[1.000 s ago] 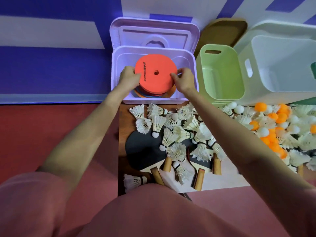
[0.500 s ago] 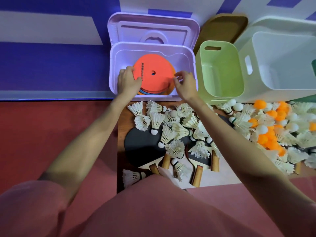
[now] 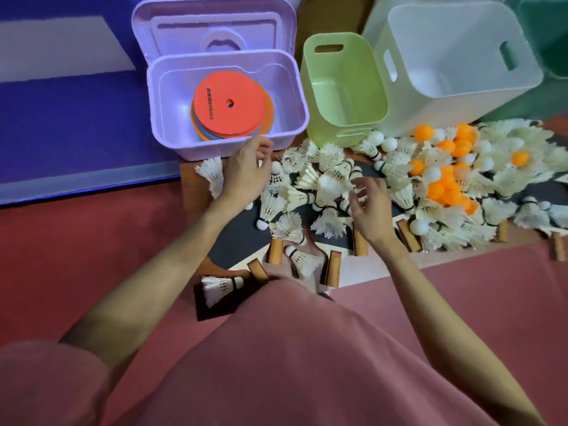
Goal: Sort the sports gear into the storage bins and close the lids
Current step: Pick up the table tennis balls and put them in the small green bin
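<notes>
A stack of flat discs, red on top (image 3: 230,107), lies inside the purple bin (image 3: 295,96), whose lid (image 3: 212,29) leans upright behind it. My left hand (image 3: 244,173) hovers just in front of that bin with loosely curled fingers and holds nothing. My right hand (image 3: 368,199) hangs over the pile of white shuttlecocks (image 3: 325,176), fingers relaxed and apart, nothing in it. Orange and white ping-pong balls (image 3: 442,179) mix with shuttlecocks further right. Black paddles with wooden handles (image 3: 275,252) lie under the pile.
An empty green bin (image 3: 344,84) stands beside the purple one, and a larger white bin (image 3: 455,56) to its right. A dark green bin (image 3: 550,35) shows at the far right edge. My pink-clad knees fill the foreground. Red floor lies left.
Both hands have let go of the disc stack, which now rests in the purple bin, and drawn back toward me over the shuttlecocks. The camera has swung to the right.
</notes>
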`<state>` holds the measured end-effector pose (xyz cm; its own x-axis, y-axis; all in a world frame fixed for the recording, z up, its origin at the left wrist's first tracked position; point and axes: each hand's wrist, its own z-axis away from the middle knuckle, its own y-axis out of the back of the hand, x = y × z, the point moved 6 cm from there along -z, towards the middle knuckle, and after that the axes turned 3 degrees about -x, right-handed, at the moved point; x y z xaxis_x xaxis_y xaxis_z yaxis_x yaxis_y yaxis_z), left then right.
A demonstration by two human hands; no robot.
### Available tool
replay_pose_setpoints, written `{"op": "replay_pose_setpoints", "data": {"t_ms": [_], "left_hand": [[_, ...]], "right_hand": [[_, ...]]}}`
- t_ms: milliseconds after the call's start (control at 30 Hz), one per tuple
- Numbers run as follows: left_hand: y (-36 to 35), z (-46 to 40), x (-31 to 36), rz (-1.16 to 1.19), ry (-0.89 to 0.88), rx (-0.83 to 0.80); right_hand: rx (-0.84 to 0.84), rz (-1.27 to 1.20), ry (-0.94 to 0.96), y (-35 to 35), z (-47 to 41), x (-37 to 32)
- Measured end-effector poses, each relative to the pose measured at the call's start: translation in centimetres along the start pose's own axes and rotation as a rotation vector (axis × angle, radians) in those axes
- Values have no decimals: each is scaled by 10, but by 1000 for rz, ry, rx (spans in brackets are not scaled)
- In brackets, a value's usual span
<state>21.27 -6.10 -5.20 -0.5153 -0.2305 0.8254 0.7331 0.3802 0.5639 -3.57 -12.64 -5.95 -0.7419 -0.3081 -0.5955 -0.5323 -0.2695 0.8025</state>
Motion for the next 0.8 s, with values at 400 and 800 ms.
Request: {"op": "replay_pose_setpoints", "data": {"t_ms": [400,800], "left_hand": [[-177,27,109,-108,-144,-305],[-325,27,174,-362,-106,-505]], "right_hand": [[78,68,-96,94,13,165],[-93,126,-95,136,-34,262]]}}
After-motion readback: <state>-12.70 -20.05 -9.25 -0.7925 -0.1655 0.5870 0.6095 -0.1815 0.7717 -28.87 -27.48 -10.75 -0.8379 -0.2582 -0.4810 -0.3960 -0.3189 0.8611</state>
